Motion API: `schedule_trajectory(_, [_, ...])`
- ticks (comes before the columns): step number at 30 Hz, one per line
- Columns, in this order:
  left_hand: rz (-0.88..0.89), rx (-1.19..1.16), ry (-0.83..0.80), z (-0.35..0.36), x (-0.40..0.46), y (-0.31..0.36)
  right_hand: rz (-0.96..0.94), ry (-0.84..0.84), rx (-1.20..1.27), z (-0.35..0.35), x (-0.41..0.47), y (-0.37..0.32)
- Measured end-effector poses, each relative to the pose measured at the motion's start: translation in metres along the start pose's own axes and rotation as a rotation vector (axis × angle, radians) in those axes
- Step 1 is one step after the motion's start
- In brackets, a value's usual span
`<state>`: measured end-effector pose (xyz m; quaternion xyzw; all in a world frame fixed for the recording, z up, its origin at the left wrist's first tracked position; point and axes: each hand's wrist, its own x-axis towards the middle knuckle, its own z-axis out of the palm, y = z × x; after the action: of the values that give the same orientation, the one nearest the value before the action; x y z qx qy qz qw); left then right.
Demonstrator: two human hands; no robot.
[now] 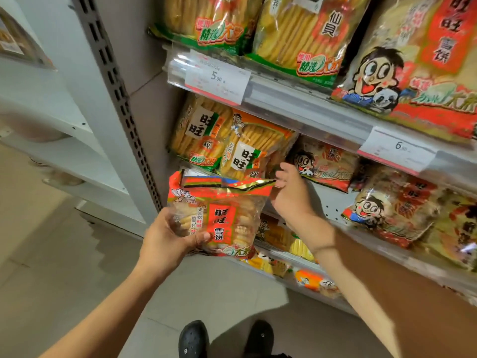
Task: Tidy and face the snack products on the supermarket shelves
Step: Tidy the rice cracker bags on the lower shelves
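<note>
Red bag (227, 218) off shelf, in front of orange bags (232, 140). Left hand (167, 241) grips bag's lower corner, thumb over front; right hand (289, 195) pinches top seal. Keep label outward, slide in upright, flush with shelf edge (322, 109).

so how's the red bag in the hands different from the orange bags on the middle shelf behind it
The held red bag is off the shelf, gripped low by the left hand and pinched at its top edge by the right hand; the orange bags rest on the middle shelf, untouched. The red bag shows pale round crackers, the orange bags golden ones. Both have clear windows and the same white-and-black brand label.
</note>
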<state>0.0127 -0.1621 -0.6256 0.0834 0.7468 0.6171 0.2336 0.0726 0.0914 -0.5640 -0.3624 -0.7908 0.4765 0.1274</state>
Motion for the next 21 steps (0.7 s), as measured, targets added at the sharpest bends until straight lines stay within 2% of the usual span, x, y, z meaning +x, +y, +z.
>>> schedule_trajectory(3, [-0.018, -0.021, -0.090, 0.032, 0.004, 0.005, 0.122, 0.099, 0.222, -0.022, -0.034, 0.040])
schedule_trajectory(5, [-0.032, -0.005, -0.153, 0.061, 0.007, 0.010, 0.210, 0.067, 0.330, -0.037, -0.060, 0.064])
schedule_trajectory(8, [-0.007, 0.044, -0.241, 0.105, 0.014, 0.028, 0.270, 0.021, 0.333, -0.064, -0.088, 0.082])
schedule_trajectory(14, [0.100, 0.151, -0.264, 0.177, 0.045, 0.089, 0.163, 0.082, 0.265, -0.127, -0.070, 0.084])
schedule_trajectory(18, [0.244, 0.199, -0.268, 0.205, 0.063, 0.119, 0.080, 0.312, 0.221, -0.143, -0.024, 0.070])
schedule_trajectory(21, [0.343, 0.311, -0.250, 0.208, 0.071, 0.124, 0.060, 0.336, 0.126, -0.146, 0.009, 0.066])
